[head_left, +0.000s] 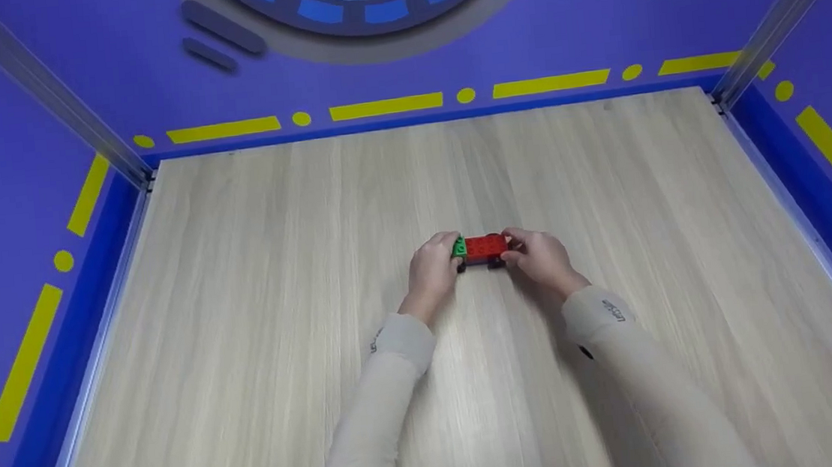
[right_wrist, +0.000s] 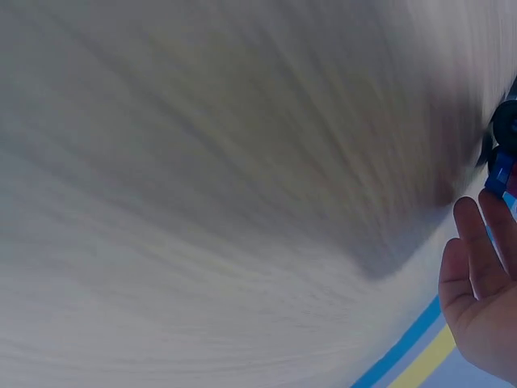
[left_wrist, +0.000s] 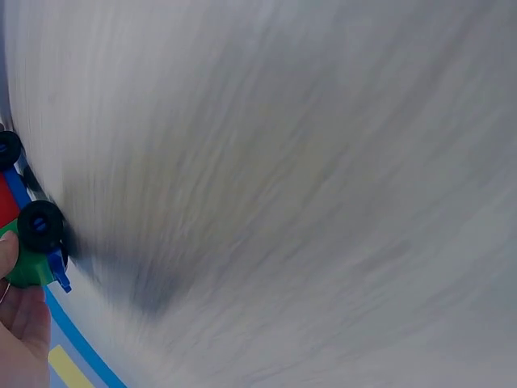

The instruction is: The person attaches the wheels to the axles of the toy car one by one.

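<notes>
A small toy car (head_left: 486,247) made of building blocks stands on the wooden tabletop, with a red brick, a green brick (head_left: 460,246), a blue base and black wheels. My left hand (head_left: 434,266) grips its green end, thumb on the near side. At the red end, my right hand (head_left: 541,259) holds the car between thumb and forefinger. The left wrist view shows the green block (left_wrist: 31,265), a black wheel (left_wrist: 40,226) and a blue piece jutting out. In the right wrist view, the other fingers (right_wrist: 481,259) extend beside a blue end piece (right_wrist: 501,172).
The pale wooden tabletop (head_left: 254,278) spreads around the hands. Purple-blue walls with yellow dashes (head_left: 386,106) enclose it at the back and both sides, with metal posts (head_left: 65,91) in the corners.
</notes>
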Tool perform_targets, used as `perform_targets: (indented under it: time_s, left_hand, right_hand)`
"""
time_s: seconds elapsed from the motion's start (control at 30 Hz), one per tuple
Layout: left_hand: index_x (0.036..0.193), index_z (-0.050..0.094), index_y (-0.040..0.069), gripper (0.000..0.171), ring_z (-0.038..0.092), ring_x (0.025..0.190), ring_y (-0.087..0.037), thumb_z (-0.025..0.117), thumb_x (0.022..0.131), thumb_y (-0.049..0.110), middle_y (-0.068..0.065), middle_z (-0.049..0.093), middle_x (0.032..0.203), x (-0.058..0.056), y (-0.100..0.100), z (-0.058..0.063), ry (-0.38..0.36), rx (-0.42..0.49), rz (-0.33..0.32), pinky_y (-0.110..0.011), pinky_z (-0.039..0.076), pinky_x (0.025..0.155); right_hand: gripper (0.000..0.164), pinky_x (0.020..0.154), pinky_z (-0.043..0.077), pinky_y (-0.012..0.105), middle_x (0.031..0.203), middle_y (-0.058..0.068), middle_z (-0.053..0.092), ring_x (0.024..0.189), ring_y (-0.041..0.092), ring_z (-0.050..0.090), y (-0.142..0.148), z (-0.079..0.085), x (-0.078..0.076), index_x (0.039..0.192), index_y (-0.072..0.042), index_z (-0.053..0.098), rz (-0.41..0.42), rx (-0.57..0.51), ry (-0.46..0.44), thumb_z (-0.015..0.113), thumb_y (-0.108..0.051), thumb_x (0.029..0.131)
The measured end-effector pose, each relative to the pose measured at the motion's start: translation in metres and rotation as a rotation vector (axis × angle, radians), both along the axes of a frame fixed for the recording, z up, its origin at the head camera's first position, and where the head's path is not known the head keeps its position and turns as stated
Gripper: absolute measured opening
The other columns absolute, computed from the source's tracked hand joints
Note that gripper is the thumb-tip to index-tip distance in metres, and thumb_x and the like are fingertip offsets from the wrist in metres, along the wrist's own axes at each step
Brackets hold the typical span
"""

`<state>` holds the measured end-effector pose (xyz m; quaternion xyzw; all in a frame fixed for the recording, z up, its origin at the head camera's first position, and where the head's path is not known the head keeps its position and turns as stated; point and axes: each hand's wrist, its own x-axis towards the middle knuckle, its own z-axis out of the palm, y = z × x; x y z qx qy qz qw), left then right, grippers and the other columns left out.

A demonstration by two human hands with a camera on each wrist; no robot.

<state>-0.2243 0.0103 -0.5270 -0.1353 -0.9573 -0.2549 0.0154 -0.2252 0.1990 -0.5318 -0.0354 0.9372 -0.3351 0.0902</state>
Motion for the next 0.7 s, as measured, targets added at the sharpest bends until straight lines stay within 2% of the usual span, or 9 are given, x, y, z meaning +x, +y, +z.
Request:
perform_targets:
  time_s: [0.3,0.53,0.63,0.7]
  left_hand:
    - [0.119,0.054,0.012,0.040,0.053,0.110,-0.017,0.063,0.079,0.013,-0.003,0.056,0.120,0.0001,-0.0010,0.0000,-0.051,0.029,0.022,-0.030,0.042,0.091]
    - [0.118,0.054,0.014,0.040,0.052,0.110,-0.019,0.064,0.079,0.012,-0.004,0.056,0.120,-0.0015,-0.0011,0.0002,-0.099,0.078,0.041,-0.032,0.042,0.092]
    - [0.119,0.052,0.013,0.042,0.052,0.110,-0.020,0.064,0.079,0.012,-0.005,0.056,0.120,-0.0030,-0.0011,-0.0004,-0.120,0.099,0.050,-0.032,0.041,0.092]
    - [0.121,0.051,0.013,0.045,0.051,0.111,-0.020,0.065,0.078,0.012,-0.006,0.055,0.121,-0.0037,-0.0014,-0.0009,-0.140,0.114,0.056,-0.032,0.040,0.093]
  right_hand:
    - [0.045,0.078,0.046,0.035,0.105,0.012,0.063,0.093,0.023,0.058,0.0020,-0.0015,-0.0009,0.124,-0.010,0.051,-0.015,-0.038,-0.019,0.062,-0.016,0.081]
    - [0.044,0.066,0.044,0.027,0.102,0.010,0.064,0.082,0.019,0.056,0.0026,-0.0020,-0.0015,0.124,-0.011,0.052,-0.033,-0.079,-0.035,0.063,-0.016,0.081]
    - [0.044,0.068,0.046,0.029,0.102,0.012,0.063,0.084,0.021,0.056,0.0018,-0.0017,-0.0031,0.124,-0.009,0.051,-0.039,-0.097,-0.054,0.062,-0.015,0.081]
    - [0.045,0.074,0.046,0.032,0.105,0.013,0.061,0.090,0.023,0.056,0.0009,-0.0009,-0.0039,0.124,-0.009,0.050,-0.046,-0.118,-0.084,0.062,-0.015,0.081]
